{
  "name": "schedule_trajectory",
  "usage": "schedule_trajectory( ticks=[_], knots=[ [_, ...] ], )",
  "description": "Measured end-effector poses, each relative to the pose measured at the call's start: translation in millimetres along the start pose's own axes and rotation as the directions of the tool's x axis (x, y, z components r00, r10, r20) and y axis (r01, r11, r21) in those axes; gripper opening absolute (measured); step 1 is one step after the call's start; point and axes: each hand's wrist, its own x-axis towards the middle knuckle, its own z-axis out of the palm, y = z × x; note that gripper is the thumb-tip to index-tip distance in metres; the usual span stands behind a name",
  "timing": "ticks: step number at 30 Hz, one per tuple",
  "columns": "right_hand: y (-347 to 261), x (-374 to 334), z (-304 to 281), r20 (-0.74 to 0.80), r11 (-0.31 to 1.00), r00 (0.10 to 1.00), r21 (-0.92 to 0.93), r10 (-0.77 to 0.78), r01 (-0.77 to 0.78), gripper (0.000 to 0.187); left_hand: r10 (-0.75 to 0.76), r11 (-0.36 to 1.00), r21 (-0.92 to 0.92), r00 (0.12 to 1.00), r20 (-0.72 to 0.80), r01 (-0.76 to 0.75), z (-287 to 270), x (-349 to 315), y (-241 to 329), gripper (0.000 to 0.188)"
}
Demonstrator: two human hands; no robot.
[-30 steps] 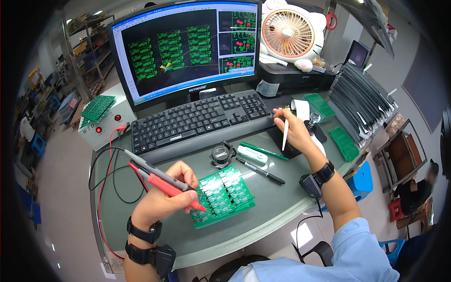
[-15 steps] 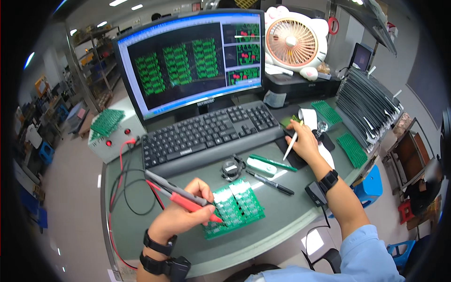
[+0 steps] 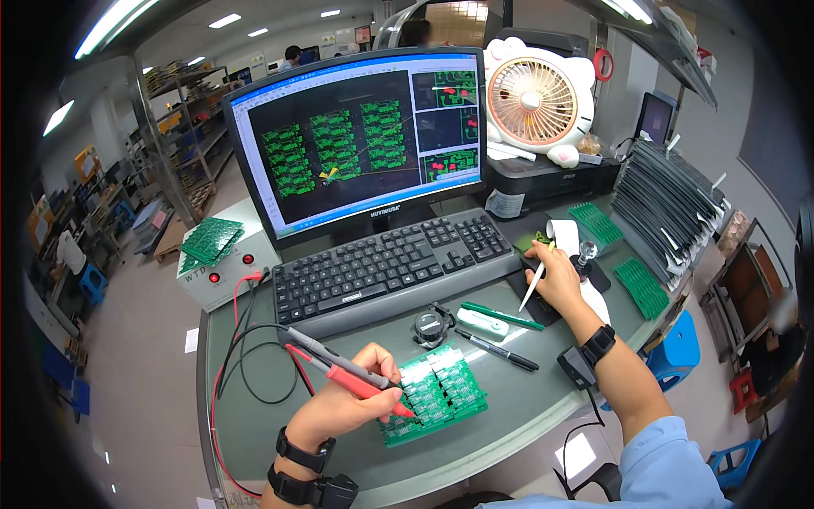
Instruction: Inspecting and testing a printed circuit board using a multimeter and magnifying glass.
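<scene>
Left hand (image 3: 339, 409) clamped on red and black probes (image 3: 352, 377), tips on green circuit board (image 3: 437, 394); right hand (image 3: 555, 276) grips white pen (image 3: 532, 288). One-handed probes could slip, bridging neighbouring pads.

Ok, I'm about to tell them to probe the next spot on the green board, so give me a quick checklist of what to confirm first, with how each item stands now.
1. Left hand holds both test probes, red probe and black probe: ok.
2. Probe tips down on the green circuit board panel: red tip on it; black tip cannot tell.
3. Panel lies flat on the table: ok.
4. Probe leads untangled: cannot tell, they loop loosely across the table.
5. Right hand is on the mouse pad, a white pen-like tool between its fingers: ok.
6. Monitor shows the board layout: ok.
</scene>
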Motion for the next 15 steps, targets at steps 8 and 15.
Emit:
schedule_trajectory(
  ticks=[8, 15],
  knots=[
    [3.6, 0.1, 3.0, -0.02, 0.999, 0.999, -0.003, -0.032, 0.032, 0.034, -0.013, 1.0, 0.005, 1.0, 0.002, 0.013, 1.4, 0.0, 1.9, 0.026],
    [4.8, 1.3, 1.4, -0.001, 1.0, 1.0, -0.023, 0.012, -0.012, 0.038, -0.024, 1.0, -0.015, 1.0, -0.004, 0.024, 0.7, 0.6, 3.1, 0.029]
  ],
)
